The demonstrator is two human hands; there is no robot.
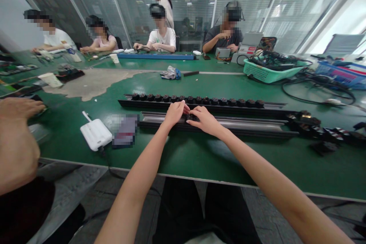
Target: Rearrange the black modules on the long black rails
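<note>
My left hand (175,114) and my right hand (205,119) meet over the near long black metal channel (246,123), fingers bent around a small black part (188,117). Much of that part is covered by my fingertips, so its exact kind does not show. The near channel has a bare, shiny inner face. Just behind it lies a second black channel (274,109), which carries a row of several black socket-like modules (197,100). A heap of similar loose black modules (328,131) sits to the right of the channels.
A white power bank (96,133) with a cable and a dark pouch (125,131) lie left. Close by is a neighbour's arm (17,133). A green basket of cables (268,70), a grey cloth (170,73) and a paper cup (50,79) stand farther back. Several people sit opposite.
</note>
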